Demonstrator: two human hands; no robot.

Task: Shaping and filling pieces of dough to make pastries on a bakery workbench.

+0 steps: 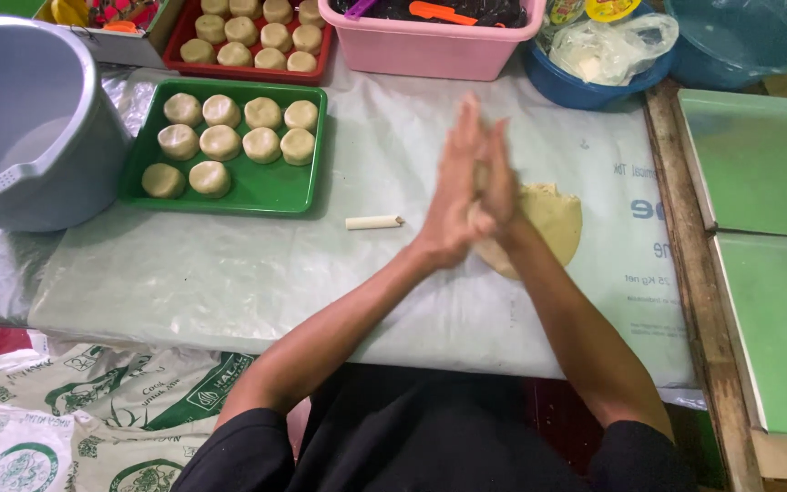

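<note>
My left hand and my right hand are pressed palm to palm above the plastic-covered table, with a small piece of pale dough squeezed between them. Just behind and under my hands lies a flat slab of the same dough. A green tray to the left holds several round, flat dough pieces. A small white stick lies on the plastic between the tray and my hands.
A grey bucket stands far left. At the back are a red tray of dough pieces, a pink tub and a blue bowl with plastic bags. Two green trays sit on the right.
</note>
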